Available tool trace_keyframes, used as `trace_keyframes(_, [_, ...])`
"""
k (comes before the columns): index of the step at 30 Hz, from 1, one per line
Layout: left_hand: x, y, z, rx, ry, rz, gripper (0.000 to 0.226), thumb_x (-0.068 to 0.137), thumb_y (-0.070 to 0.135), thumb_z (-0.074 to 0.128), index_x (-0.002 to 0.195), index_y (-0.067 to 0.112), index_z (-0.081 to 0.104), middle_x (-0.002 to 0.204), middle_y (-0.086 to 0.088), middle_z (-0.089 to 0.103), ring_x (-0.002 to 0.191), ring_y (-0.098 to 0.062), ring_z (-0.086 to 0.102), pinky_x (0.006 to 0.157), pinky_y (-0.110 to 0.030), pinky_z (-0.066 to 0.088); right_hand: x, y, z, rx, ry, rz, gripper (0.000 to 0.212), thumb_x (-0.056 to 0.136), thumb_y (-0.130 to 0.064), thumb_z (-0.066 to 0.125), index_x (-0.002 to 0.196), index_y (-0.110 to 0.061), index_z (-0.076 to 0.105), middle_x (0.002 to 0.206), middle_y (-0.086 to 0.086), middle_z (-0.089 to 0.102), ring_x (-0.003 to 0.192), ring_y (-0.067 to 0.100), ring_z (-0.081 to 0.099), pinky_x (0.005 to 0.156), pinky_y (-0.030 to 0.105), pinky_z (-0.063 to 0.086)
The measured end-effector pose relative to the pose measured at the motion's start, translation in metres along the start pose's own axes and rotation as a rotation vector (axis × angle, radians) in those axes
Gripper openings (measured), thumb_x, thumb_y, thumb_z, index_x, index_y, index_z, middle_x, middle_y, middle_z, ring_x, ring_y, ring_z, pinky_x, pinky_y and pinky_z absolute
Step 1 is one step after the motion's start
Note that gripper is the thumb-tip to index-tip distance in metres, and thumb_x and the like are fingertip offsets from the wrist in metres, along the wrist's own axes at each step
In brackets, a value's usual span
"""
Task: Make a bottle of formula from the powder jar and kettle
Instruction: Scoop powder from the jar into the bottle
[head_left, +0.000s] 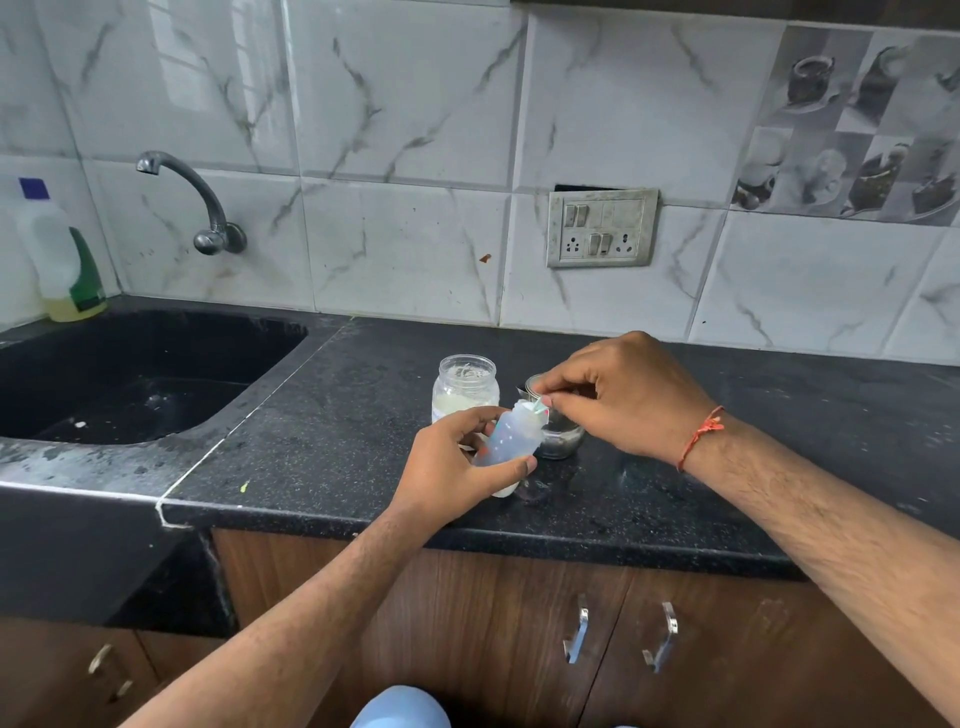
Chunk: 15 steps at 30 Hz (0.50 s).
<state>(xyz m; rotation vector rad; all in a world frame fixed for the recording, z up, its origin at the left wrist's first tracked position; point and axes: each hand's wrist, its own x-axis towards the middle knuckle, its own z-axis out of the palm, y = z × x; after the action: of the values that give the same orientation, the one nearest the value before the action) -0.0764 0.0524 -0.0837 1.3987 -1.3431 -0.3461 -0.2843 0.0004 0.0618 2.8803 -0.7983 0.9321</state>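
On the black speckled stone tabletop (363, 395), just in front of the clear powder jar (466, 387), the left hand (452, 467) grips the tilted translucent baby bottle (506, 447) steady while the right hand's (623, 395) fingers (558, 401) pinch, seemingly, a small scoop at its mouth.

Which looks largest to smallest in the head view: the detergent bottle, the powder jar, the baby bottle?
1. Detergent bottle, clearly largest, though farthest away.
2 and 3. Powder jar and baby bottle: they look alike, and the left hand partly covers the tilted bottle, so no ranking.
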Motion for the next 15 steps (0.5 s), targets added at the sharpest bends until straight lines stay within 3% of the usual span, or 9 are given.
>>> trace_keyframes(7, [0.0014,-0.0041,0.0004,-0.012,0.006,0.023,0.058,0.070,0.049,0.104,0.122,0.042,0.078,0.105,0.019,0.078,0.096,-0.002,0.071,0.080,-0.011,0.053,0.0009,0.0046,-0.0041,0.181,-0.032,0.243,0.015,0.084,-0.021,0.086,0.091,-0.035,0.085,0.090,-0.015,0.082,0.081,-0.007,0.073,0.077,0.013,0.058])
trace_keyframes(11, [0.0015,-0.0026,-0.0004,-0.005,-0.006,0.024,0.055,0.070,0.050,0.103,0.117,0.051,0.075,0.107,0.021,0.078,0.099,-0.004,0.072,0.082,-0.012,0.054,0.0030,0.0087,-0.0076,0.231,-0.041,0.300,0.017,0.083,-0.021,0.087,0.085,-0.038,0.084,0.087,-0.016,0.082,0.079,-0.005,0.074,0.079,0.023,0.061])
trace_keyframes(15, [0.0000,-0.0014,-0.0017,0.000,0.001,0.027,0.053,0.070,0.051,0.103,0.114,0.053,0.074,0.107,0.020,0.078,0.098,-0.006,0.072,0.082,-0.014,0.056,0.0042,0.0085,-0.0068,0.221,-0.063,0.322,0.015,0.082,-0.021,0.087,0.085,-0.036,0.084,0.085,-0.013,0.082,0.072,-0.001,0.074,0.074,0.021,0.059])
